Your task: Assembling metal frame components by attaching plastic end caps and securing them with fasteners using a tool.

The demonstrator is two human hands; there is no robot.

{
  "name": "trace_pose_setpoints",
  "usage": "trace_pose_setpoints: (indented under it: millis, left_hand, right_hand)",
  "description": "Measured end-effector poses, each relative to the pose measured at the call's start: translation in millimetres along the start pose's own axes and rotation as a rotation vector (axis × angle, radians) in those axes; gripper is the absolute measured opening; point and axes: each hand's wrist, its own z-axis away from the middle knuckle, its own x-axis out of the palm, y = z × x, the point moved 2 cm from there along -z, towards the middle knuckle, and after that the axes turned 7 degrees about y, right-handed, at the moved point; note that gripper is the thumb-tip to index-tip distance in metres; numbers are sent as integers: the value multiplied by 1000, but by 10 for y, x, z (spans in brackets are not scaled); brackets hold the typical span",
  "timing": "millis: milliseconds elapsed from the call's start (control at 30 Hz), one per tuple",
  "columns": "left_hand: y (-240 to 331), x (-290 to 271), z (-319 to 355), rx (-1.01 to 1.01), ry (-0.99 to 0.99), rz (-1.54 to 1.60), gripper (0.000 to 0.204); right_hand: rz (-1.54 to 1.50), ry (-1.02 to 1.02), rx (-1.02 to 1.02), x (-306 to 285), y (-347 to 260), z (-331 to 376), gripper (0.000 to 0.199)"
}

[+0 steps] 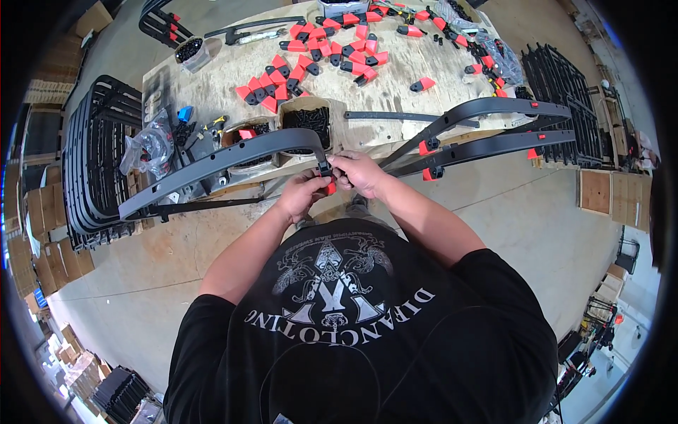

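Both hands meet at the near end of a long grey curved bar [212, 164]; left hand [302, 196] and right hand [360, 172] pinch a red-and-black clip [328, 178] between fingertips; the bar runs away leftward from the fingers.

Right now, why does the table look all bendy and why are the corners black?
In the head view, the fisheye lens curves straight edges, so the wooden table and the long black bars bow toward the rim; the corners fall outside the round image, so they are black; the light is even and soft, with no strong glare; both hands in the middle look sharp, while things near the rim look squashed.
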Motion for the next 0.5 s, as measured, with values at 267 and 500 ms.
trace_pose_setpoints:
  millis: [267, 500]
  left_hand:
    - [51, -127, 96, 246, 266, -360, 42]
    - [534, 242, 601, 824, 245, -872, 27]
  right_hand:
    - [-216, -72, 69, -88, -15, 190, 52]
    - [-220, -168, 84, 68, -27, 497, 57]
